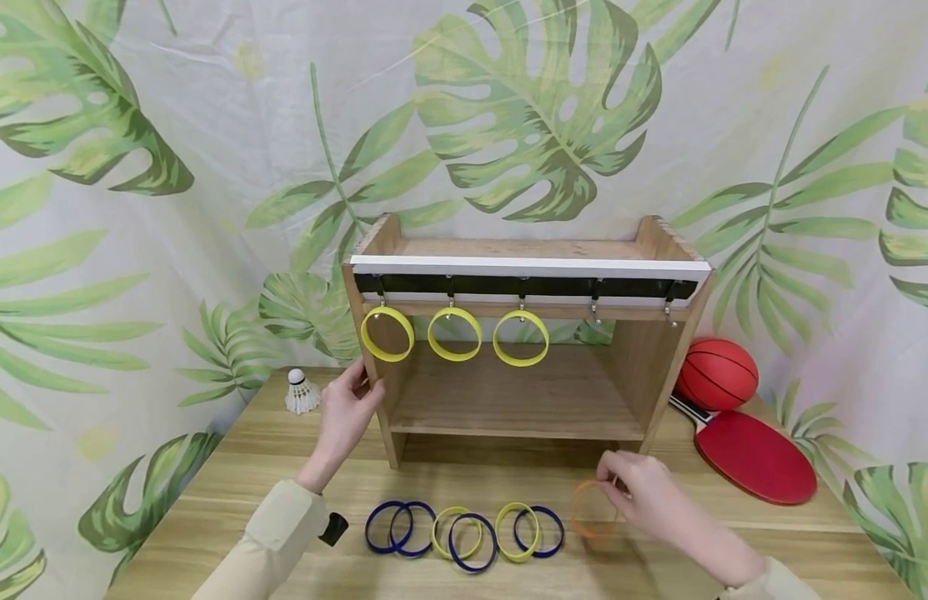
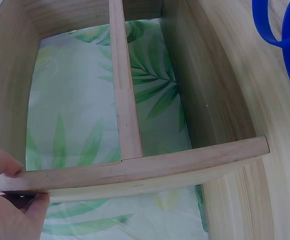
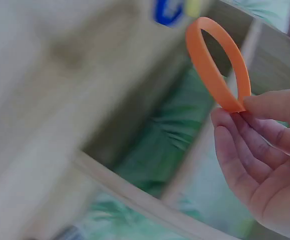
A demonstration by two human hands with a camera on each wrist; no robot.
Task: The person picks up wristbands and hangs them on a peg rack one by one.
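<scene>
My right hand (image 1: 647, 492) pinches an orange silicone wristband (image 3: 205, 65) between thumb and fingertips, above the table just in front of the wooden shelf's right side. At the left, my other hand (image 1: 349, 408) grips the front edge of the shelf's side panel (image 2: 84, 175), thumb on one face and fingers round the other. A row of hooks hangs from a black strip (image 1: 561, 287) along the top of the shelf (image 1: 501, 392). Three yellow wristbands (image 1: 520, 363) hang on the left and middle hooks; the two right hooks hold nothing.
Several blue wristbands (image 1: 474, 570) and two yellow wristbands (image 1: 518, 559) lie in a partly overlapping row on the table (image 1: 283, 442) before the shelf. A shuttlecock (image 1: 302, 393) stands at the left. To the right are a red ball (image 1: 717, 372) and a red table tennis paddle (image 1: 756, 458).
</scene>
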